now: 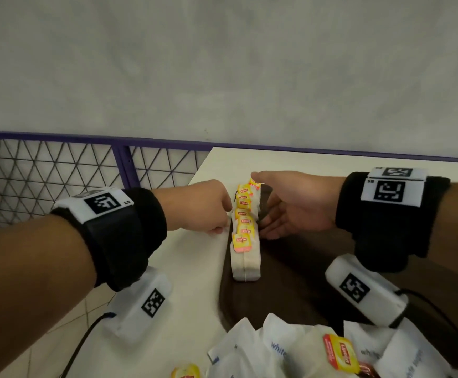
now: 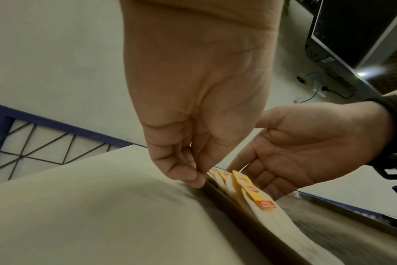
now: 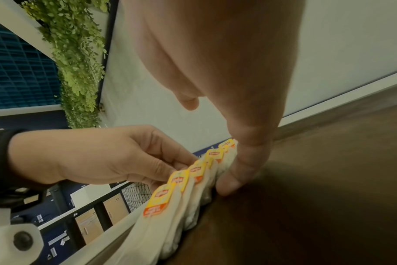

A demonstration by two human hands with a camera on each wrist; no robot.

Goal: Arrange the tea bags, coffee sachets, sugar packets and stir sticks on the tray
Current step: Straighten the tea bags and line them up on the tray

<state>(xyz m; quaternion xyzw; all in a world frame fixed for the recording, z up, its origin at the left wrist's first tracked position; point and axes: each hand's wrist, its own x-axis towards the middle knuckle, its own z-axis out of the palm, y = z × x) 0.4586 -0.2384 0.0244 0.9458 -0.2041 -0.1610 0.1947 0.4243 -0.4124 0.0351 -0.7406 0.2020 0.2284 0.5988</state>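
Observation:
Several tea bags (image 1: 245, 241) with yellow tags stand in a row along the left rim of the dark brown tray (image 1: 290, 282). My left hand (image 1: 223, 223) is at the row's left side, fingers curled, tips against the bags by the rim. Nothing shows pinched between them in the left wrist view, where the left hand (image 2: 193, 179) meets the tea bags (image 2: 261, 206). My right hand (image 1: 270, 214) lies open on the tray. In the right wrist view its straight fingers (image 3: 233, 175) press the right side of the tea bags (image 3: 181, 197).
A heap of white sugar packets (image 1: 277, 347) with a loose tea bag tag (image 1: 341, 353) on it lies at the tray's near end. The white table (image 1: 189, 268) ends close on the left, with a wire mesh fence (image 1: 58, 173) beyond.

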